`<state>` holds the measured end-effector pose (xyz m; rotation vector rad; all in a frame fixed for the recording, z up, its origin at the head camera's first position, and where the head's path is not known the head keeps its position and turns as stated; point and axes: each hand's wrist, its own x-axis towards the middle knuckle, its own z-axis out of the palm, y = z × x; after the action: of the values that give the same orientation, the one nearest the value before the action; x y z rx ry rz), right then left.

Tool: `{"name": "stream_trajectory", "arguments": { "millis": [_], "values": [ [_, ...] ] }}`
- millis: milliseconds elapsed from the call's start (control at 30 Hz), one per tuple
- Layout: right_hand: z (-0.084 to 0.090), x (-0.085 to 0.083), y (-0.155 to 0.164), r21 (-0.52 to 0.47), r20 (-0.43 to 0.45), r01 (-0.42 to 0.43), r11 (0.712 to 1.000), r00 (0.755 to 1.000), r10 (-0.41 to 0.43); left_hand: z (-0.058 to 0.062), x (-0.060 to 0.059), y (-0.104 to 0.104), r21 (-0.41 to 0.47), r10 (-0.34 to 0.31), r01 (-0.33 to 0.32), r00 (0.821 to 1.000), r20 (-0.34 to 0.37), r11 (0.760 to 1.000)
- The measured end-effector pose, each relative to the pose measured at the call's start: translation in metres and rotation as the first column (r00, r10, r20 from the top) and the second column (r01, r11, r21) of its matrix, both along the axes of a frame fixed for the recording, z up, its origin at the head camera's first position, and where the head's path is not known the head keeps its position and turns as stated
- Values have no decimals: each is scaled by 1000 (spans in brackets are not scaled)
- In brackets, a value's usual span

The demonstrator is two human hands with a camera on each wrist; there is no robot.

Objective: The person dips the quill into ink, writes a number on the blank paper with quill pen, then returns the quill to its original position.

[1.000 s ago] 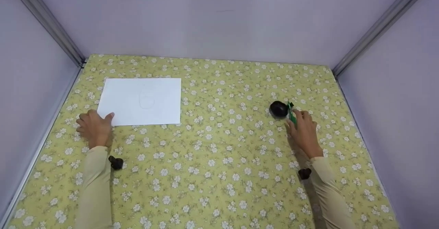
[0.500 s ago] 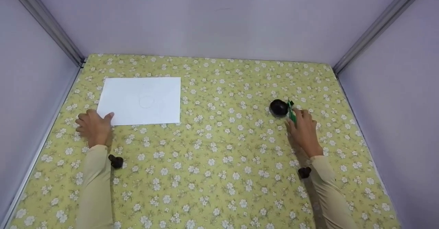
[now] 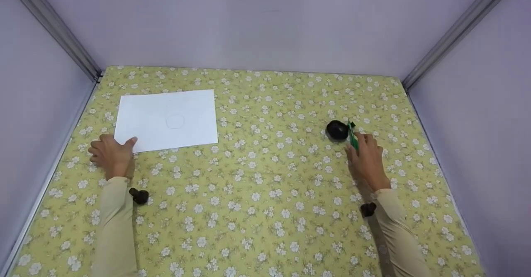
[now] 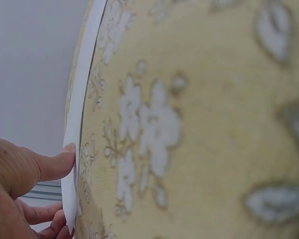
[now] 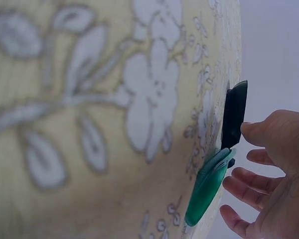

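A white sheet of paper (image 3: 166,119) with a faint circle drawn on it lies at the far left of the flowered yellow tablecloth (image 3: 265,194). My left hand (image 3: 111,154) holds its near left corner. The thumb lies on the paper's edge (image 4: 74,149) and the fingers (image 4: 40,214) curl beside it. At the right, a black round object (image 3: 337,130) sits against a green plastic tool (image 3: 352,136). My right hand (image 3: 367,156) rests just behind them with its fingers spread and relaxed. Its thumb (image 5: 254,129) is at the black object (image 5: 234,117), and the fingers are a little apart from the green tool (image 5: 207,191).
Pale walls with metal corner posts (image 3: 54,24) close the table in at the left, back and right. A small black wrist camera sits on each sleeve, the left one (image 3: 140,196) and the right one (image 3: 368,209). Bare cloth lies between the two hands.
The paper has slid a little back and left and turned slightly, with my left hand moving along at its corner. My right hand, the black object and the green tool have stayed put.
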<state>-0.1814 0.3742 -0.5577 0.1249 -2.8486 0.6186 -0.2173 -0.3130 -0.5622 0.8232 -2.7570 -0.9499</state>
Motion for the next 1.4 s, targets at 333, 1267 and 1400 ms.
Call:
{"name": "stream_trajectory", "arguments": {
  "millis": [333,1267,1400],
  "values": [
    [-4,3,2,-20,27,24,1000,999,-23,1,2,3,85,66,-56,991,-119,995],
    [-2,5,0,-55,-5,51,997,999,-51,10,2,176,-676,-779,414,470,-415,610],
    [2,5,-1,-62,0,50,997,999,-50,10,5,182,-653,-784,469,517,-343,595]
  ]
}}
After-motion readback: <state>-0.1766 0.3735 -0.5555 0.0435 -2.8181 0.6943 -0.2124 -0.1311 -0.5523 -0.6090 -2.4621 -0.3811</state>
